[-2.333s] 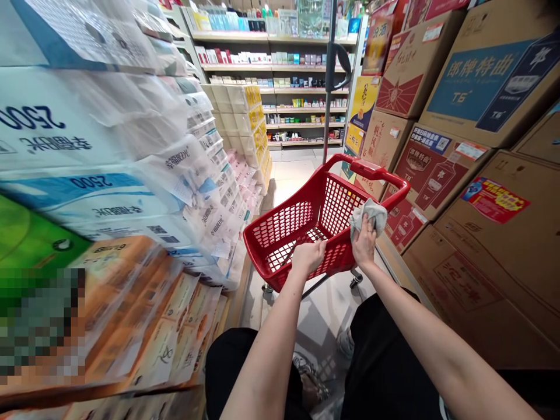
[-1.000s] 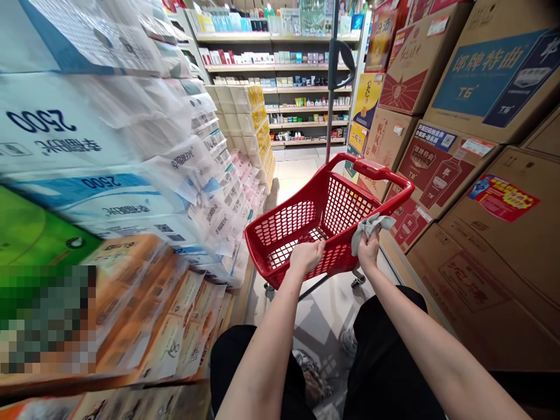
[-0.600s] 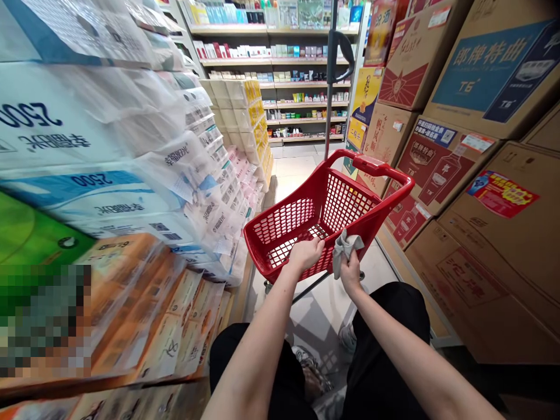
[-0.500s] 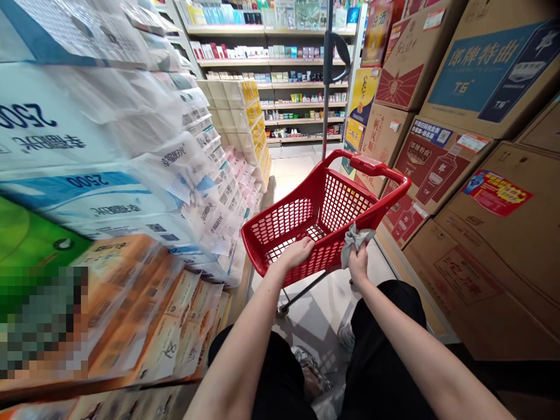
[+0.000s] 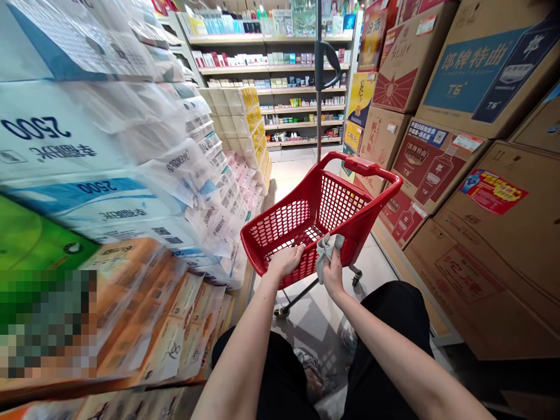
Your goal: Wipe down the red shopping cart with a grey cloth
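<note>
A red plastic shopping basket trolley (image 5: 295,213) with a perforated body stands in front of me on small wheels. My left hand (image 5: 287,260) is closed over the near side rim, its fingertips hidden inside the basket. In my right hand (image 5: 333,274) is a crumpled grey cloth (image 5: 329,247), pressed to the outside of the same near side, right of my left hand. A dark upright pole with a grip (image 5: 321,64) rises behind the trolley.
Plastic-wrapped tissue packs (image 5: 79,140) are stacked high on the left, above orange packs (image 5: 131,309). Cardboard cartons (image 5: 464,76) form a wall on the right. Shelves of small goods (image 5: 271,70) stand at the back. Pale tiled floor (image 5: 289,169) runs between.
My right hand has slid the cloth leftward along the basket's near side, closer to my left hand. My left hand stays on the rim, and the view has shifted slightly.
</note>
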### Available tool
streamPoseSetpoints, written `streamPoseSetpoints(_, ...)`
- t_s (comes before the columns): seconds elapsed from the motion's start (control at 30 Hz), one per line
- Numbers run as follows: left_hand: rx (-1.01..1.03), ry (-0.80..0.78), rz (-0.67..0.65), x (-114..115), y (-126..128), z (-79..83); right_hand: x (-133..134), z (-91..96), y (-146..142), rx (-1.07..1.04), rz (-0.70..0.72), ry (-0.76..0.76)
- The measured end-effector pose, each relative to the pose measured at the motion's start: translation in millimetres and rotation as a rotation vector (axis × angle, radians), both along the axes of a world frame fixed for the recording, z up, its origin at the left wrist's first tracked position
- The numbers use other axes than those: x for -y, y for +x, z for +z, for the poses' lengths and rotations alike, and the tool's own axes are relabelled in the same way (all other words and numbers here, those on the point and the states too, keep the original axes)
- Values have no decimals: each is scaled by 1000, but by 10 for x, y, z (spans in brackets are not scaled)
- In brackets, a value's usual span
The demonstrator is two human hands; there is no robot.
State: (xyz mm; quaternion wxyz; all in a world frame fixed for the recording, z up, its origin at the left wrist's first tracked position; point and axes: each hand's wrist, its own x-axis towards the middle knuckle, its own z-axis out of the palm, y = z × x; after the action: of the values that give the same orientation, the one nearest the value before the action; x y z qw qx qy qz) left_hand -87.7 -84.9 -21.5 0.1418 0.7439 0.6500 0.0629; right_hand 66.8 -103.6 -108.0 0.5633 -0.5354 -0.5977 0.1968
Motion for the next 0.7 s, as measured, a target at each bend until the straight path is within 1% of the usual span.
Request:
streamPoseSetpoints(0.07,-2,1,8,-6,-16,-2,-45,51,82,138,20,34)
streamPoseSetpoints(0.2,1,10,12,-3,-36,5,-189,97,337,565,147,129)
streamPoseSetpoints(0.23,0,10,6,-1,-41,8,-240,97,414,645,162,145)
streamPoseSetpoints(0.3,-1,9,-6,3,-51,14,-349,87,564,716,121,152)
streamPoseSetpoints(0.37,0,5,-4,6,-60,16,-447,65,697,699,51,140)
streamPoseSetpoints(0.47,-4,2,11,8,-64,18,-547,6,838,612,-11,104)
streamPoseSetpoints(0.6,-11,8,-3,11,-56,26,-634,-115,968,470,-118,-44)
streamPoseSetpoints(0.7,-26,14,1,21,-52,33,-701,-221,1084,357,-135,-148)
